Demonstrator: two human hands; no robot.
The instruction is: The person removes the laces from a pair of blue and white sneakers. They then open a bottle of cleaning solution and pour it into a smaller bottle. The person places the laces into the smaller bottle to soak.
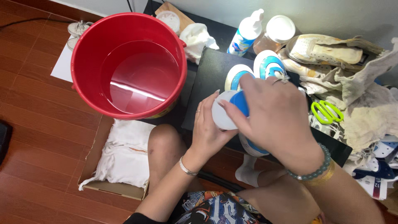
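Centrally, left hand [209, 132] cups white jar [222, 114]; right hand [273, 120] fingers clasp blue lid [240, 103]; red bucket [128, 66] close left.

bucket [85, 79] is looking like glossy red plastic, water inside throwing a shine. floor [33, 137] is showing polished reddish wood. white rag [126, 155] in the cardboard tray [93, 159] is looking like frayed cotton cloth. black board [211, 74] is reading matt, scissors [326, 111] smooth green plastic, bracelet [186, 168] shiny metal
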